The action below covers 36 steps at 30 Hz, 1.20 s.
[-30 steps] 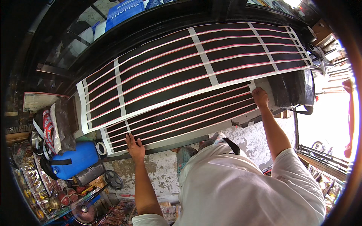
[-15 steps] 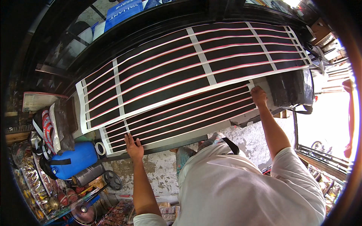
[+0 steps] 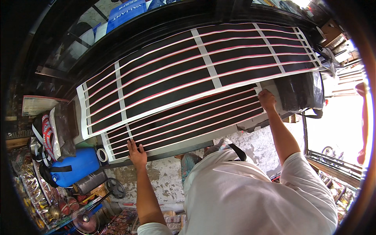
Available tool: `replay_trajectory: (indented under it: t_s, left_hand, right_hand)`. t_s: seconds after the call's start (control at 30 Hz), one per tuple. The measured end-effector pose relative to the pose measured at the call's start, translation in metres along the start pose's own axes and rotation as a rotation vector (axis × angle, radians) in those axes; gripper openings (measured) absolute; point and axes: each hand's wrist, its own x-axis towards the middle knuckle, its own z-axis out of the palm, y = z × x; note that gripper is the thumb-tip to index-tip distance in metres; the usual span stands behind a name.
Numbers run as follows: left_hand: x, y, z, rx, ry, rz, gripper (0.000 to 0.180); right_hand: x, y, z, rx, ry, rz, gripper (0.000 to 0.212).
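Two long black sheets banded with white and red strips lie on a grey worktable. The larger striped sheet [image 3: 168,78] overlaps the far side of the smaller striped sheet [image 3: 184,117]. My left hand [image 3: 137,154] rests with fingers apart on the near edge of the smaller sheet, toward its left end. At that sheet's far right corner, my right hand [image 3: 267,100] is closed, its bent fingers pinching the white end strip. The thumb of the right hand is partly hidden.
A roll of white tape [image 3: 102,155] stands at the table's left end, beside a blue plastic container [image 3: 76,167]. A black wrapped roll [image 3: 300,92] lies at the right end. Below left are a small fan [image 3: 86,220] and packed goods. Glass cabinets [image 3: 62,51] border the far side.
The whole view has shifted slightly, so everything appears a little further left. Both hands keep their places on the smaller sheet.
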Motion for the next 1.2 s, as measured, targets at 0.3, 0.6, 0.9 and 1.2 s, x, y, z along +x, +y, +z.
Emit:
replay_trajectory:
  t_s: [0.3, 0.6, 0.9, 1.2]
  left_hand:
    - [-0.002, 0.006, -0.004, -0.02, 0.017, 0.009, 0.063]
    - [-0.024, 0.029, 0.003, -0.061, 0.273, 0.14, 0.065]
    - [-0.067, 0.106, 0.02, -0.008, 0.072, 0.379, 0.066]
    - [-0.065, 0.109, 0.018, -0.027, 0.028, 0.362, 0.068]
  right_hand:
    - [-0.002, 0.009, 0.006, 0.067, 0.024, -0.052, 0.011]
    - [-0.034, -0.009, -0.007, 0.104, 0.302, -0.218, 0.034]
    - [-0.073, -0.007, -0.001, 0.211, 0.329, -0.327, 0.032]
    - [-0.073, -0.002, 0.0, 0.238, 0.35, -0.323, 0.032]
